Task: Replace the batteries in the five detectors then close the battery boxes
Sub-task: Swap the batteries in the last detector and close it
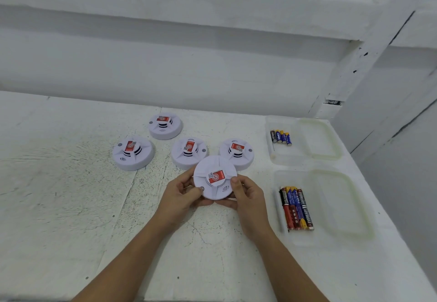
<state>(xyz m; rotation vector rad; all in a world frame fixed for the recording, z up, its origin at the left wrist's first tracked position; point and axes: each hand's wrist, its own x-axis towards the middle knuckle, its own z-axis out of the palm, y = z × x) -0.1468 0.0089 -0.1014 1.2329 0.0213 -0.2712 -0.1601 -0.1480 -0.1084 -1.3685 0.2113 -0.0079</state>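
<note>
A: Our thumbs press on the face of the held detector and the other fingers curl under its rim. So the left hand and the right hand both grip it, off the table and tilted toward us

B: How far along are we?

A: Near the start, we judge. It shows its labelled face and no open battery box (the box is presumably underneath, hidden from us). The far detector, left detector, middle detector and right detector lie face up beyond our hands, looking untouched

B: So all five are left?

A: We cannot tell whether any is done. At our right the far tray holds a few small batteries, and the near tray holds larger batteries in red, blue and dark wrappers. Which set is fresh we cannot say

B: And the materials?

A: Smooth white plastic discs, round and ribbed, each with a glossy red sticker. The trays are clear and soft-cornered, and the table is rough, white-painted and speckled
</note>
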